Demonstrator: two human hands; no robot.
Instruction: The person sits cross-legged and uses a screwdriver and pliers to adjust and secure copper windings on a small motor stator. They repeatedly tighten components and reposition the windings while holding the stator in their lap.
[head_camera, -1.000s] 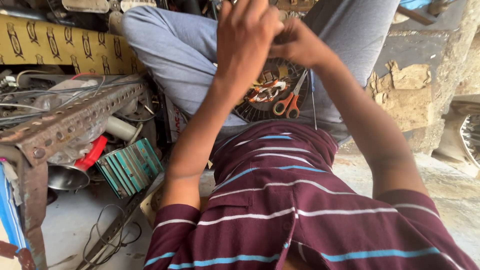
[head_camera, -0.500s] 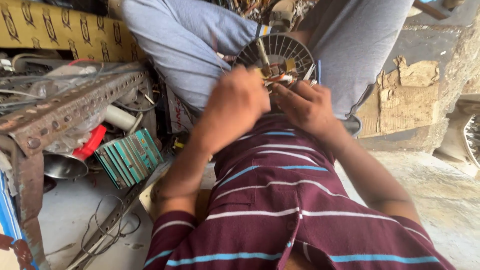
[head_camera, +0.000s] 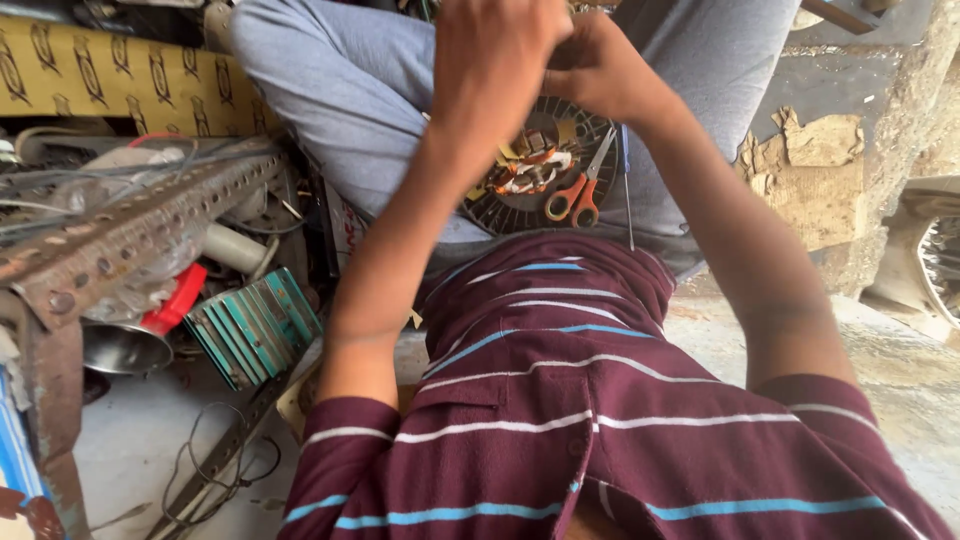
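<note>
Left hand (head_camera: 490, 70) and right hand (head_camera: 595, 65) raised together above motor coil (head_camera: 535, 175) on lap; finger state cannot tell. Risk: scissors (head_camera: 580, 190) resting loose on coil, may slide off if knees shift.

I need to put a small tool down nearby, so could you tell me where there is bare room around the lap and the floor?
Bare concrete floor lies beyond the right arm, bordered by the crumbling wall. Pale floor below the rusty angle-iron rack has loose wires. The round motor part is crowded with orange scissors.
</note>
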